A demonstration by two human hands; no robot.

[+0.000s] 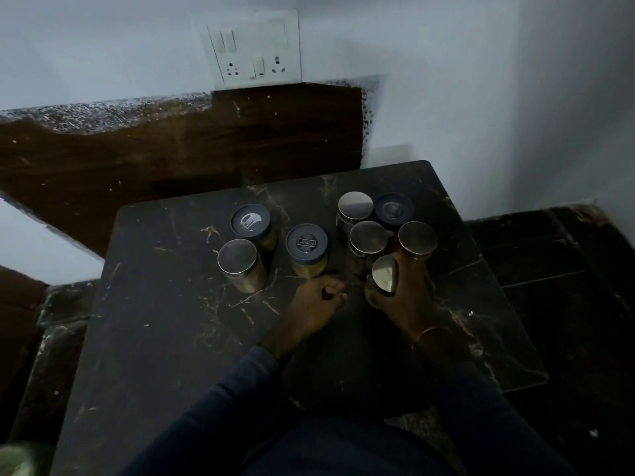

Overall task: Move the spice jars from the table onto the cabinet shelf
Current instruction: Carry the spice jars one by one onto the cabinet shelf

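Several spice jars stand on a dark marble table (171, 338). My right hand (409, 297) is shut on a steel-lidded jar (384, 274) at the front of the right cluster, and the jar is tilted. Behind it stand more steel-lidded jars (367, 237) (417, 238) (355, 205) and a dark-lidded one (393, 209). To the left are two dark-lidded jars (306, 243) (250, 221) and a steel-lidded jar (237, 256). My left hand (318, 304) rests on the table as a loose fist, just in front of the middle dark-lidded jar, holding nothing.
A brown wooden panel (189, 149) leans on the white wall behind the table, below a switch and socket plate (256, 49). Dark stone floor (549, 286) lies to the right. My dark sleeves cross the table's near edge.
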